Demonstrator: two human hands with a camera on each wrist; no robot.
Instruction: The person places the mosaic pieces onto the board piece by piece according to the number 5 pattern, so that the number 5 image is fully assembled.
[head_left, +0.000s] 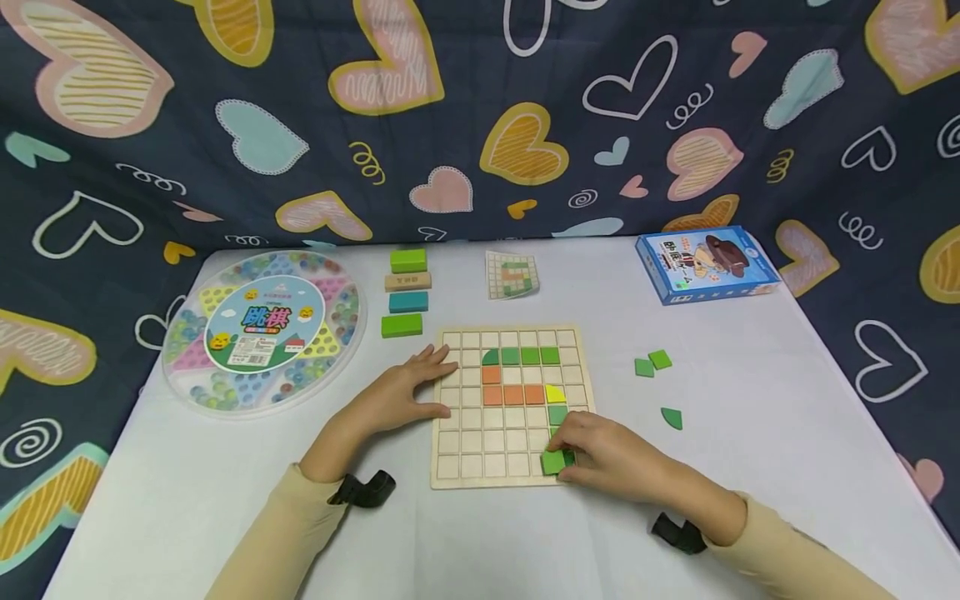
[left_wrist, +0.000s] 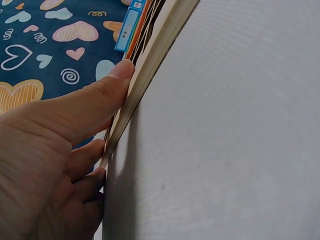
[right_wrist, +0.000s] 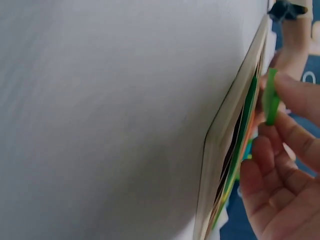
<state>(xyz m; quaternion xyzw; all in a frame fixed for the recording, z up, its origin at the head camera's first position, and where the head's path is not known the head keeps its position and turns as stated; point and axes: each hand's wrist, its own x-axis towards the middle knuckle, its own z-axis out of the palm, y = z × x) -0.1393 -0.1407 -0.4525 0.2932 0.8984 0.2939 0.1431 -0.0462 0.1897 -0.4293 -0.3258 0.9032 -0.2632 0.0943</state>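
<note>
A square wooden grid board (head_left: 471,466) lies on the white table. My left hand (head_left: 395,392) rests at its left edge, fingers spread over the rim. In the left wrist view the thumb (left_wrist: 107,92) touches the board's side. My right hand (head_left: 611,454) pinches a green square tile (head_left: 552,462) just over the lower right cells; the right wrist view shows the tile (right_wrist: 271,97) between thumb and finger, apart from the board. Green tiles (head_left: 530,356), orange tiles (head_left: 513,395) and a yellow rounded tile (head_left: 554,393) sit in cells. The right fingers partly hide green tiles beneath.
Loose green squares (head_left: 659,359) and a green rounded piece (head_left: 672,418) lie right of the board. Behind it is a pattern card (head_left: 513,276). Several blocks (head_left: 408,302) and a round Chinese checkers set (head_left: 262,333) are left, a blue box (head_left: 708,264) back right.
</note>
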